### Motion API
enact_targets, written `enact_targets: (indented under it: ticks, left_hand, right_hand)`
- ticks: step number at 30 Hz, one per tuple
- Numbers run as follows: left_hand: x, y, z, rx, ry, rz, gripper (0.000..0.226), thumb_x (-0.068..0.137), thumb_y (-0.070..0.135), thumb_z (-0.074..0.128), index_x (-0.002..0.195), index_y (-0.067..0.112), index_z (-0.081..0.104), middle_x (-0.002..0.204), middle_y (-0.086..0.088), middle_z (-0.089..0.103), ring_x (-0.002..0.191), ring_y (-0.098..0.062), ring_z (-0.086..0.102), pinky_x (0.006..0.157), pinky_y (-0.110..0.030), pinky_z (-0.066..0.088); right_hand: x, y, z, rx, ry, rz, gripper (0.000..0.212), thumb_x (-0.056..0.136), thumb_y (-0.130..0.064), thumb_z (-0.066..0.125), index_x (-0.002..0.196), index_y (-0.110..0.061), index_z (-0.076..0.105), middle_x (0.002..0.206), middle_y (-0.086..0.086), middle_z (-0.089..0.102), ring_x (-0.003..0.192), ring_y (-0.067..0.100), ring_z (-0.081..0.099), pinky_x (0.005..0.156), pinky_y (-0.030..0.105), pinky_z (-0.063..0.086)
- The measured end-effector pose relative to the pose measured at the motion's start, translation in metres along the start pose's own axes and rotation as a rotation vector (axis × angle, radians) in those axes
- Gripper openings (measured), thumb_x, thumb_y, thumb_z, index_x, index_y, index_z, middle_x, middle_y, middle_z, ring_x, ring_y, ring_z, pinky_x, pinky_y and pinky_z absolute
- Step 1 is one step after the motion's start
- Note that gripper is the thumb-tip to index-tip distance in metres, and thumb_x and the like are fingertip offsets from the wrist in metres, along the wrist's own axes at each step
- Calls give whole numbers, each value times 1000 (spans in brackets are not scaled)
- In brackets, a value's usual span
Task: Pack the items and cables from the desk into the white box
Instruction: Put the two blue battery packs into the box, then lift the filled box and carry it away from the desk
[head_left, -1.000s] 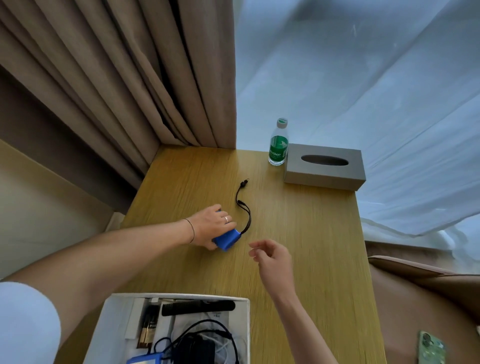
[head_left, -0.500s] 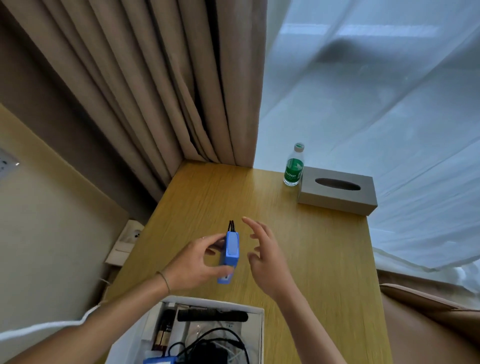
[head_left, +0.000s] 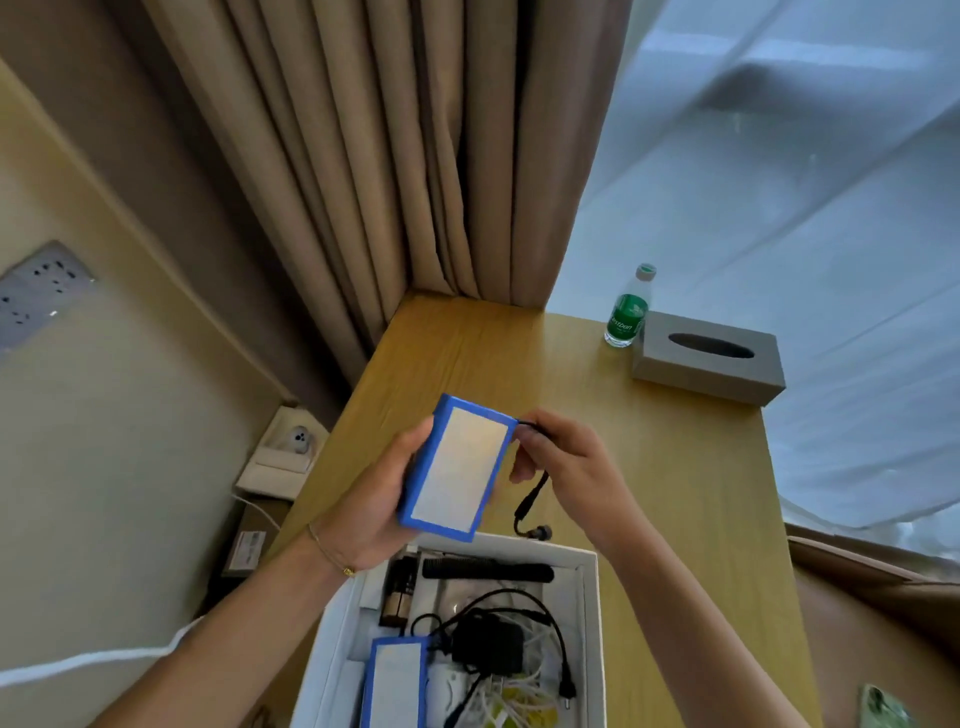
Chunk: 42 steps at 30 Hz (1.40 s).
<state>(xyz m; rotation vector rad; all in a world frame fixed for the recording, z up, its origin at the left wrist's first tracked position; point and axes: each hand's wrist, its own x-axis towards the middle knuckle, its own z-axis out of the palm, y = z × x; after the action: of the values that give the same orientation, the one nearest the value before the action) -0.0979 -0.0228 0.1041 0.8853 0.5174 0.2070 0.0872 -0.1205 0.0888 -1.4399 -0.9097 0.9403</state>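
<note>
Battery (head_left: 453, 467) sits gripped in your left hand (head_left: 374, 499) above the box (head_left: 589, 613); your right hand (head_left: 566, 467) pinches its cable (head_left: 532, 499). Dangling plug may snag the rim.

Blue pack (head_left: 454, 470) now flat-faced, cable (head_left: 535, 488) pinched

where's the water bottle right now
In the head view, the water bottle stands upright at the desk's far right corner, right beside the grey tissue box, on its left.

Left hand (head_left: 374, 499) gripping blue battery pack (head_left: 454, 467), right hand (head_left: 566, 467) pinching its black cable (head_left: 532, 493) (above white box (head_left: 592, 623))
</note>
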Motion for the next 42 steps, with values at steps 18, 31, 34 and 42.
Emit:
enact_targets:
  ticks: [18,31,34,42]
  left_hand:
    - [-65,-31,-44,653,-389,-109,43,84,53,64,103,15,64,87,-5,53,78,-23,49,76,-35,38]
    - [-52,-160,-15,1386,-204,107,77,60,66,73,129,41,50,119,10,55,107,-13,53,87,-32,51]
    - [-43,-175,-4,1468,-217,131,73,67,67,61,132,39,43,126,4,54,110,-20,54,88,-38,52]
    - [-30,-184,2,1703,-278,117,55,73,41,68,122,22,51,115,-8,60,102,-29,58,83,-41,53]
  right_hand:
    - [-95,49,28,-229,112,322,27,86,19,52,86,0,71,75,3,67,71,10,62,76,27,51]
    - [-94,58,46,-188,-43,421,14,95,7,55,99,-6,60,81,9,69,71,15,66,70,26,53]
    - [-92,71,51,-595,-97,418,23,96,1,54,103,-10,74,82,4,71,67,5,62,65,16,47]
    - [-82,102,63,-854,-131,408,27,98,-10,57,117,-15,76,119,2,74,106,18,65,87,25,46]
